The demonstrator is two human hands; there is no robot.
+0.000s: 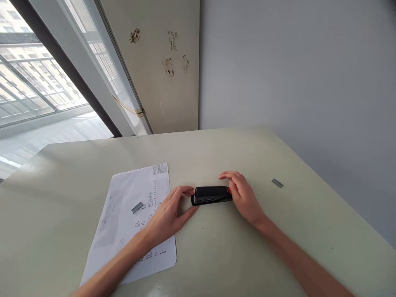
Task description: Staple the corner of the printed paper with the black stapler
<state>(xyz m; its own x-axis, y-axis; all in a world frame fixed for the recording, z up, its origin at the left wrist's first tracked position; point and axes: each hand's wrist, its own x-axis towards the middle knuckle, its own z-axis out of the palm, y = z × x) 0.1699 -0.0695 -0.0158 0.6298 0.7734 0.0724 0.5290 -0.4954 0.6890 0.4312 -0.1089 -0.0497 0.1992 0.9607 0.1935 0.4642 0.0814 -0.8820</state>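
Note:
A black stapler (212,195) lies on the pale table between my two hands, its red part toward the right. My left hand (170,212) is at the stapler's left end, thumb and fingers apart on either side of that end. At the right end, my right hand (244,196) has its thumb by the red part and its fingers curved over beyond it; whether it grips the stapler is unclear. A printed sheet (123,206) lies under my left forearm, with a strip of staples (137,207) on it. Another staple strip (277,183) rests to the right.
The table (216,152) has its far edge near a grey wall (278,62) and a stained cream panel (167,95). A window (37,70) with a dark frame stands at the back left.

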